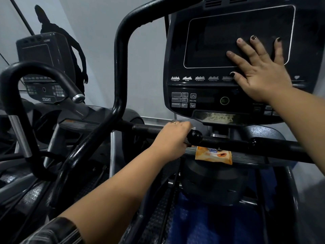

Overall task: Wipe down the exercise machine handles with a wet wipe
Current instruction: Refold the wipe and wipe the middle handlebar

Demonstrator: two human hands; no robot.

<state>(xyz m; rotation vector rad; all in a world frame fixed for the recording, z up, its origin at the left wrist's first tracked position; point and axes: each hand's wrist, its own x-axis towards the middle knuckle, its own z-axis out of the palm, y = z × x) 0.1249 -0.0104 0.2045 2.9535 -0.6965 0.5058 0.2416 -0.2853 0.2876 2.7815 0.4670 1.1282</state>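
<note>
Mid-wipe, I judge: my left grip (173, 136) clamps the centre handlebar (146, 128), the wipe not clearly seen beneath it, my right grip (260, 74) lies spread flat on the console (211, 41), the wipes pack (213, 155) sits just below the bar, and the tall side handle (117, 71) looks still to do.

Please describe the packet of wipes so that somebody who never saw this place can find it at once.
Start at the big black console. Under it runs a horizontal black handlebar, and behind that bar lies the packet of wipes. Its orange wrapper stands out among the black parts.
</note>
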